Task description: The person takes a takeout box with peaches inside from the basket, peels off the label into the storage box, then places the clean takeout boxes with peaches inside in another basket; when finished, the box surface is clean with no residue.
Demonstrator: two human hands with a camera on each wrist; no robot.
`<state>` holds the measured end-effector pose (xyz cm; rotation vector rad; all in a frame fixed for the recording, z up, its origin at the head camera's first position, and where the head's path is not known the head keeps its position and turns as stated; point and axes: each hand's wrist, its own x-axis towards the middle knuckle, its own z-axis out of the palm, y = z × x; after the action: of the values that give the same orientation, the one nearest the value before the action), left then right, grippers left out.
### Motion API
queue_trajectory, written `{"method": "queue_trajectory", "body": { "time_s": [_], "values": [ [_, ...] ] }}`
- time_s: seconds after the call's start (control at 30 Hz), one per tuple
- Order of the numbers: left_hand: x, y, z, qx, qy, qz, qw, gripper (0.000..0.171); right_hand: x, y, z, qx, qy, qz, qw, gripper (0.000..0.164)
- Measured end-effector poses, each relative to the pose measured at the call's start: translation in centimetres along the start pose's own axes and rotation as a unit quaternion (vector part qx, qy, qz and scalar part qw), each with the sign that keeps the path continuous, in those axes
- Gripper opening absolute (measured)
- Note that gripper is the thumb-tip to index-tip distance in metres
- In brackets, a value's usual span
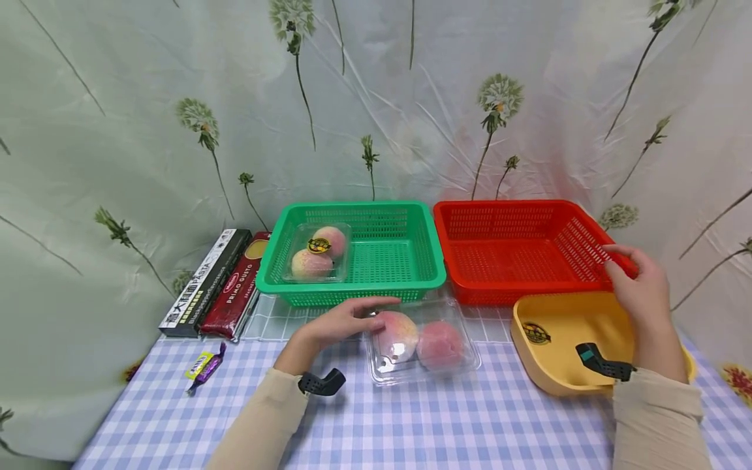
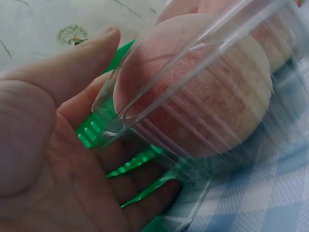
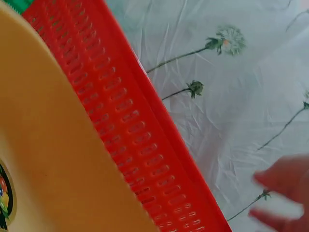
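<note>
A clear plastic clamshell box (image 1: 405,378) with two peaches (image 1: 440,346) lies on the checked cloth, just in front of the green basket (image 1: 352,288). My left hand (image 1: 337,323) is at the box's left rear side, its fingers reaching along the plastic. In the left wrist view the thumb (image 2: 91,55) stands away from the box, and the fingers extend past its edge. Over at the right, my right hand (image 1: 643,287) hovers by the right end of the red basket (image 1: 523,287), fingers loosely extended. The right wrist view shows its blurred fingertips (image 3: 285,181) apart from that basket.
Inside the green basket sits another clear box of peaches (image 1: 313,264) with a black-and-yellow label. A yellow bin (image 1: 529,356) stands before the red basket, under my right forearm. Pasta packs (image 1: 237,287) and small wrapped sweets (image 1: 208,369) lie left. A floral curtain (image 1: 411,117) hangs behind.
</note>
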<state>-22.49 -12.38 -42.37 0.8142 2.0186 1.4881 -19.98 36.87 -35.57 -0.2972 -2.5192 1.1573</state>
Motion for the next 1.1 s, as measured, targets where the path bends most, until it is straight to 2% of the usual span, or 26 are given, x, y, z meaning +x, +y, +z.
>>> {"method": "queue_trajectory", "body": {
  "time_s": [0.1,0.2,0.3,0.4,0.57,0.7,0.97,1.1],
  "values": [
    [-0.1,0.1,0.0,-0.041,-0.003,0.019,0.999,0.05,0.2,0.9,-0.1,-0.026,-0.03,-0.014,0.999,0.054],
    [-0.1,0.3,0.1,-0.074,-0.006,0.033,0.9967,0.049,0.4,1.5,-0.2,-0.039,-0.061,-0.023,0.997,0.061],
    [0.0,0.6,0.5,-0.101,-0.002,0.026,0.9946,0.051,0.5,1.8,-0.4,-0.06,-0.081,-0.028,0.995,0.067],
    [0.1,0.9,1.0,-0.113,0.008,0.006,0.9935,0.054,0.5,2.3,-0.6,-0.074,-0.105,-0.035,0.991,0.073],
    [0.2,1.0,1.5,-0.09,0.015,-0.027,0.9955,0.054,0.4,2.9,-0.9,-0.072,-0.13,-0.032,0.988,0.077],
    [0.2,1.0,1.7,-0.064,0.0,-0.042,0.9971,0.053,0.3,3.4,-0.9,-0.061,-0.137,-0.033,0.988,0.077],
    [0.3,1.2,2.0,-0.055,-0.044,-0.036,0.9969,0.058,0.2,4.3,-0.5,-0.006,-0.142,-0.052,0.988,0.073],
    [0.3,1.3,2.1,-0.066,-0.05,-0.031,0.9961,0.058,0.3,4.3,-0.2,-0.012,-0.133,-0.05,0.99,0.073]
  ]
}}
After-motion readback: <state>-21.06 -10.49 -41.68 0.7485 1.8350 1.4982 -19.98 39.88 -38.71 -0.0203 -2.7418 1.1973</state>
